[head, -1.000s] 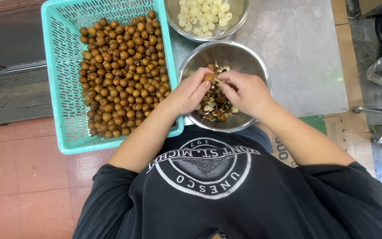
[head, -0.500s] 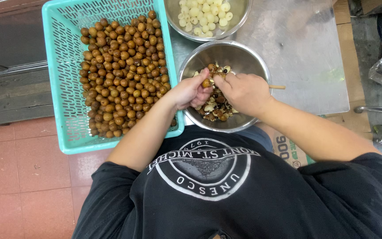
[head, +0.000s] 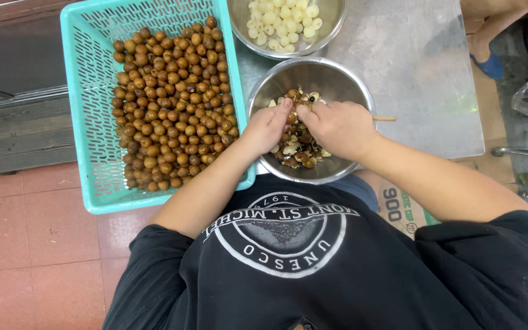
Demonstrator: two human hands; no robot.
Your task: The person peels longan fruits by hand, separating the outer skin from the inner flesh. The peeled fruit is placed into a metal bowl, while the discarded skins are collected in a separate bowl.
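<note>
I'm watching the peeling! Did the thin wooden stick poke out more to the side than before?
Yes. The stick now pokes out past the right rim of the near steel bowl, beyond the right hand; a second ago it was hidden.

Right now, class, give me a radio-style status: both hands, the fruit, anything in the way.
Left hand and right hand together over the steel bowl, pinching one brown fruit. Shells piled beneath. Nothing blocking them.

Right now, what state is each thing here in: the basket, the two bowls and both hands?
Turquoise basket: upright, largely covered with brown fruit.
Near steel bowl: holds brown shell scraps.
Far steel bowl: holds pale peeled fruit.
Left hand: over the near bowl, fingers pinched on a fruit.
Right hand: closed around a thin wooden stick.
</note>
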